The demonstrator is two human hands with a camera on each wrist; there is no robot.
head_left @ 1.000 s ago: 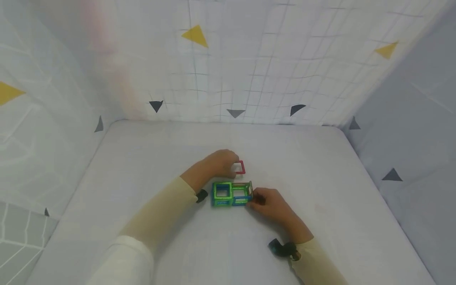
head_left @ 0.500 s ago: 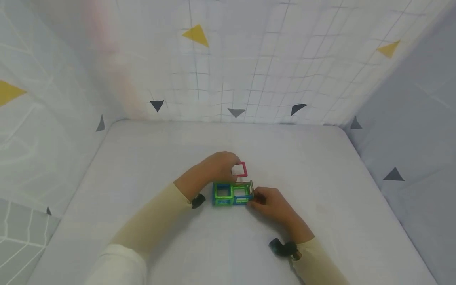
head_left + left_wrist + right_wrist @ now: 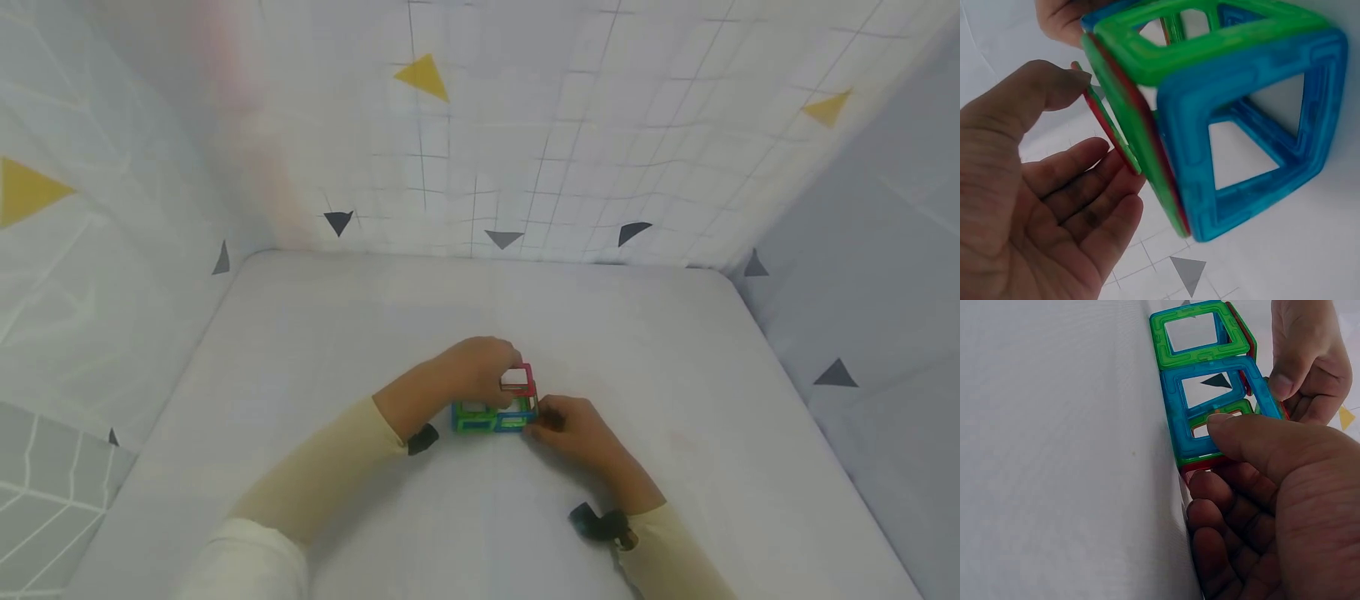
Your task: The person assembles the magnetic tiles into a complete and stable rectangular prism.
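Two joined cubes of magnetic building tiles sit on the table, with green, blue and red square frames; a large blue face fills much of the left wrist view. My left hand pinches a loose square magnetic tile, red with a green edge, between thumb and fingers. It holds this tile over the far side of the right-hand cube, close to the structure; contact is unclear. My right hand grips the cube's right end, its thumb on the blue front tile and its fingers curled by a red-edged tile.
A white cloth-covered table surrounds the hands. White sheets with grid lines form a back wall and side walls, marked by yellow and dark triangles. Each wrist wears a dark camera mount.
My left hand has moved toward me and slightly right, bringing the red tile from beyond the structure to above its right-hand cube. The right hand keeps its grip in nearly the same place.
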